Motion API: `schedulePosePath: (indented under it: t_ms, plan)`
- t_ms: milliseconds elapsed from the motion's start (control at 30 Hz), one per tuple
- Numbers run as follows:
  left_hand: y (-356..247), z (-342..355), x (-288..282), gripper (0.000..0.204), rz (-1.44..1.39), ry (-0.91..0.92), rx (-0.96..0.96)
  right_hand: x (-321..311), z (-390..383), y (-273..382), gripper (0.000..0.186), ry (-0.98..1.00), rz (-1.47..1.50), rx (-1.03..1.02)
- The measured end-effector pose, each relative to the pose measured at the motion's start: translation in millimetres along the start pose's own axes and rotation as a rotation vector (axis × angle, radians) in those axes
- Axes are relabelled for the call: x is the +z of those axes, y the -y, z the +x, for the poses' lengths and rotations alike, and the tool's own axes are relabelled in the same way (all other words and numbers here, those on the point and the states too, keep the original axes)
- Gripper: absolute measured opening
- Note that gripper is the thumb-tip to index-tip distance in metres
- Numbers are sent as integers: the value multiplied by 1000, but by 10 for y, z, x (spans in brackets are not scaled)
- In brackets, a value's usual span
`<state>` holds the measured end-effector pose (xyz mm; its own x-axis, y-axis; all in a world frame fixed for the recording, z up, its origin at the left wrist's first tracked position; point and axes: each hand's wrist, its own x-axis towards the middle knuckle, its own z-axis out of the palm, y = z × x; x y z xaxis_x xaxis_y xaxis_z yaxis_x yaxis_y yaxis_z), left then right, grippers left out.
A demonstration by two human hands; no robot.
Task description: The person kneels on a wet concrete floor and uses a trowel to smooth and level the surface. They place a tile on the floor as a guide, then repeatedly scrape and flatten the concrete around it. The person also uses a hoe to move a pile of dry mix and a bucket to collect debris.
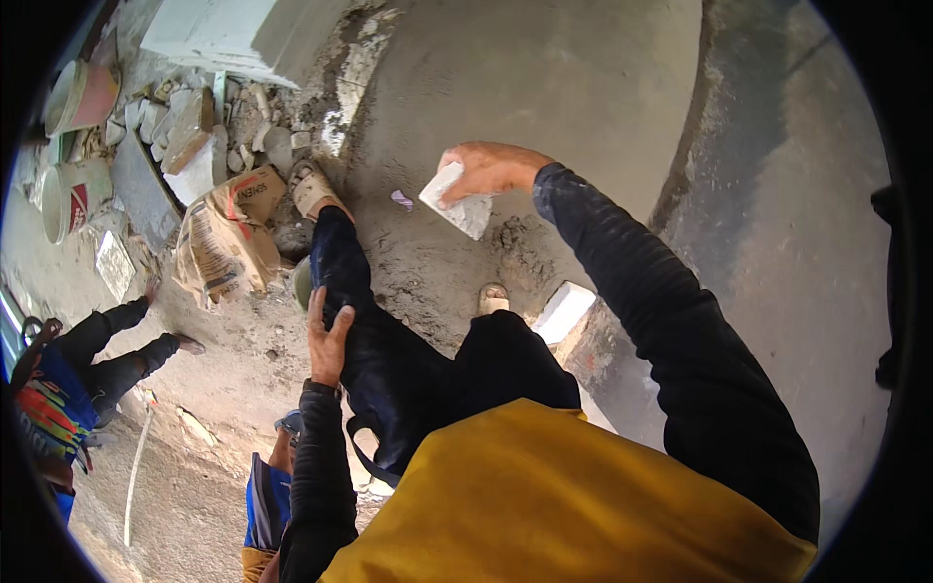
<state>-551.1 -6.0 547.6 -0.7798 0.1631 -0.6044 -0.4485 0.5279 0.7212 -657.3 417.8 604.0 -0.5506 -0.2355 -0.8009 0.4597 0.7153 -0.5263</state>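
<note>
My right hand (pixel 494 169) grips a broken white block piece (pixel 468 216) from above, holding it out over the grey cement floor (pixel 544 87). The fingertips on the far side of the block are partly hidden. My left hand (pixel 328 340) lies on my dark trouser leg near the knee, with its fingers stretched and nothing in it. A second white block (pixel 564 313) sits near my right sandal (pixel 494 297). By the held piece, a small purple-and-white scrap (pixel 401 200) lies on the floor.
At the upper left lie a rubble heap (pixel 190 131), a crumpled brown paper sack (pixel 233 238), a grey slab (pixel 146 189) and two buckets (pixel 73 194). A large white block (pixel 209 34) stands beyond. One person (pixel 58 398) is at the left, another (pixel 267 500) below.
</note>
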Motion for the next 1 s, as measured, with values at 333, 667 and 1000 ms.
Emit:
schedulePosePath:
  t_ms: [333,667,1000]
  plan:
    - [192,-2366,716,46,120,-180,64,4174,-5173,-4434,72,-581,733,763]
    - [1161,-3242,1680,37,498,855,-14,9133,-5991,-3067,93,-167,1412,1164]
    - [1954,-3796,2366,55,810,784,373,9878,-6579,-3459,87,-626,961,1217]
